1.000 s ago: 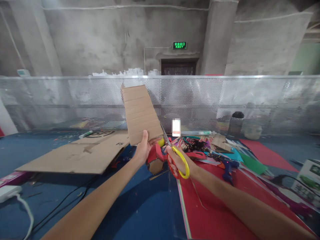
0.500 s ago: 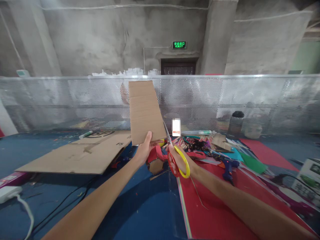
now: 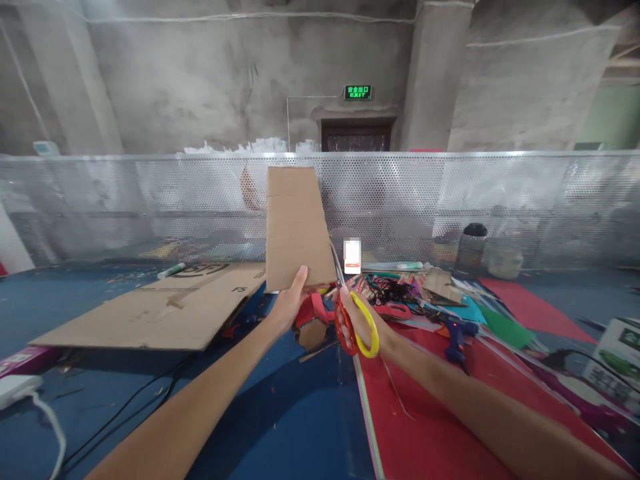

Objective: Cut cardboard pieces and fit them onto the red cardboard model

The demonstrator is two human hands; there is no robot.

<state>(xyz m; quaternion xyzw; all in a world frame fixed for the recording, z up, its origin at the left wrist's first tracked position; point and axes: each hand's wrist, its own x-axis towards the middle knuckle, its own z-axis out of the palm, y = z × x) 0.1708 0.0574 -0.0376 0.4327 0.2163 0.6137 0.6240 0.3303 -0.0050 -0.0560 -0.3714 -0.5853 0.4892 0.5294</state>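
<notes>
My left hand grips the lower edge of a tan cardboard piece, thumb in front and fingers behind, holding it upright. My right hand is closed around scissors with one red and one yellow handle loop. Their blades point up along the right edge of the cardboard, near its lower corner. Whether the edge lies between the blades is hard to tell. Below my left hand a red-wrapped object with a bare cardboard end rests on the blue table.
A large cardboard sheet lies at left, near a white plug and cables. Red sheets cover the right side. Beyond are a blue glue gun, markers, black string and a dark-lidded bottle. A perforated metal screen borders the back.
The cardboard piece has shifted slightly right and stands a little straighter, its right edge now closer over the scissor blades. Both hands keep their holds.
</notes>
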